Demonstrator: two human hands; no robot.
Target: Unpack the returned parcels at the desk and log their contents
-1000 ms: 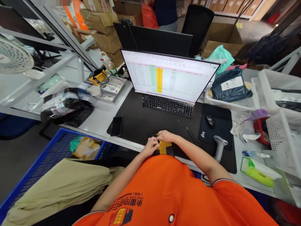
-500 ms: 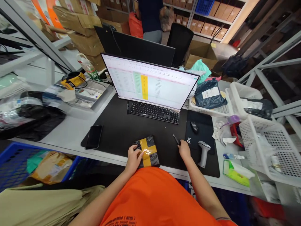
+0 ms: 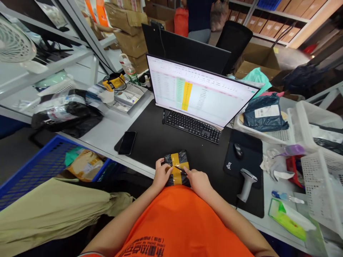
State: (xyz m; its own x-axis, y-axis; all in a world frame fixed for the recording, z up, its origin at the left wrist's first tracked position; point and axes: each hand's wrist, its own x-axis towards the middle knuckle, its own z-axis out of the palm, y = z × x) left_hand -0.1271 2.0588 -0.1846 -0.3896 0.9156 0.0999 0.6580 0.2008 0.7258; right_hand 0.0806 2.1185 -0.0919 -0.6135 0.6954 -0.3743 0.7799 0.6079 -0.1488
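A small black-wrapped parcel [image 3: 179, 160] crossed with yellow tape lies on the black desk mat [image 3: 152, 139] at the desk's near edge. My left hand [image 3: 161, 174] grips the parcel's left side, fingers curled round it. My right hand [image 3: 197, 181] is closed on a thin dark blade-like tool [image 3: 180, 168] whose tip rests on the yellow tape.
Beyond the parcel stand a keyboard [image 3: 192, 125] and a lit monitor [image 3: 199, 91]. A phone [image 3: 127, 142] lies to the left; a mouse [image 3: 238, 150] and a barcode scanner [image 3: 245, 182] sit to the right. White baskets [image 3: 318, 167] fill the right side, a blue crate [image 3: 45, 167] the lower left. A person [image 3: 199, 16] stands behind the monitors.
My right hand picked up the thin tool by the mouse pad and brought it back onto the parcel's tape. My left hand stayed on the parcel.
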